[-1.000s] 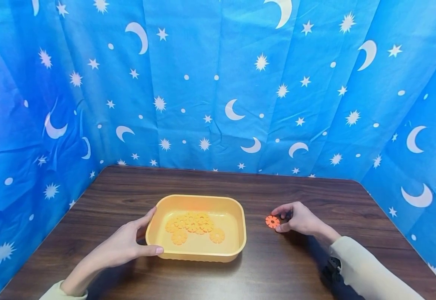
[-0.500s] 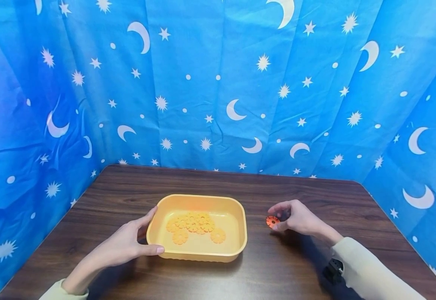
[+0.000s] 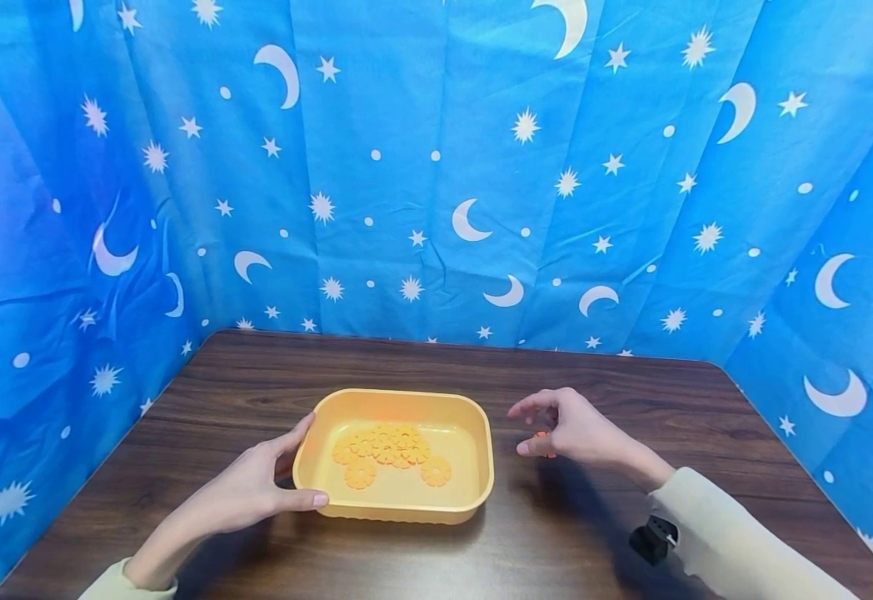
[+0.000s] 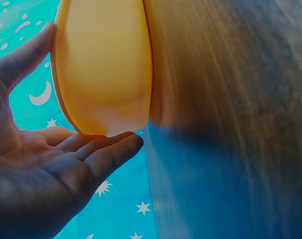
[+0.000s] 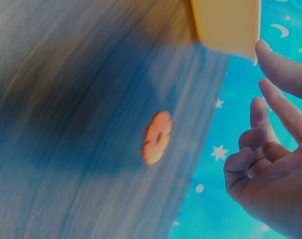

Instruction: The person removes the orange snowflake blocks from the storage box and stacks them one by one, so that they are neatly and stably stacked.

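A yellow plastic basin [image 3: 455,492] stands on the table, with several flower-shaped notched discs [image 3: 387,447] lying flat inside. My left hand [image 3: 249,487] holds its left end, thumb over the near corner and fingers along the side; the left wrist view shows the fingers against the basin wall [image 4: 106,64]. To the right of the basin, my right hand [image 3: 577,427] hovers with thumb and forefinger spread apart and nothing between them. Under it lies a single orange notched disc [image 5: 157,138], mostly hidden by the hand in the head view.
The dark wood-grain table [image 3: 631,383] has rounded far corners. A blue cloth with moons and stars [image 3: 436,200] hangs behind and on both sides. A small black device [image 3: 654,538] sits at the right sleeve's cuff.
My right hand has let go of the orange disc and moved left towards the basin, leaving the disc on the table. My left hand and the basin have stayed in place.
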Available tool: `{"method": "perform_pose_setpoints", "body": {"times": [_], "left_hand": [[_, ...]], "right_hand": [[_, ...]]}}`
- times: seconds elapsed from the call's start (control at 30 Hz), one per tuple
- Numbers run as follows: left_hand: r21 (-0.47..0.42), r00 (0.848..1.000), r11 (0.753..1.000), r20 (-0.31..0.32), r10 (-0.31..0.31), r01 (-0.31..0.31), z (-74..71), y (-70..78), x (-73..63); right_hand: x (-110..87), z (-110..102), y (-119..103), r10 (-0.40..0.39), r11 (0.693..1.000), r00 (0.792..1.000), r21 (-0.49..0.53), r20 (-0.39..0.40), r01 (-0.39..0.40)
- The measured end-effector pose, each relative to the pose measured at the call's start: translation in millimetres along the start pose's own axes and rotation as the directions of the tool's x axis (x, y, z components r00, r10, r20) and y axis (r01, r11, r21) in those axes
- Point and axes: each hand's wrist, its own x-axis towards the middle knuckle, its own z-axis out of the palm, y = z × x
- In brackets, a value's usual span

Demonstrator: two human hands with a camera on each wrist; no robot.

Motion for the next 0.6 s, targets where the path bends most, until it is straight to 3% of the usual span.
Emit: {"method": "perform_pose_setpoints", "body": {"times": [0.33, 0.6], "left_hand": [[0.000, 1.000, 1.000, 0.007, 0.011, -0.011, 0.5, 0.7, -0.7], [-0.001, 1.000, 1.000, 0.002, 0.010, -0.010, 1.2, -0.3, -0.3]], "right_hand": [[8.7, 14, -39, -0.076, 0.996, 0.997, -0.044, 0.018, 0.077], [22.8, 31, -53, -0.160, 0.986, 0.984, -0.043, 0.083, 0.164]]}}
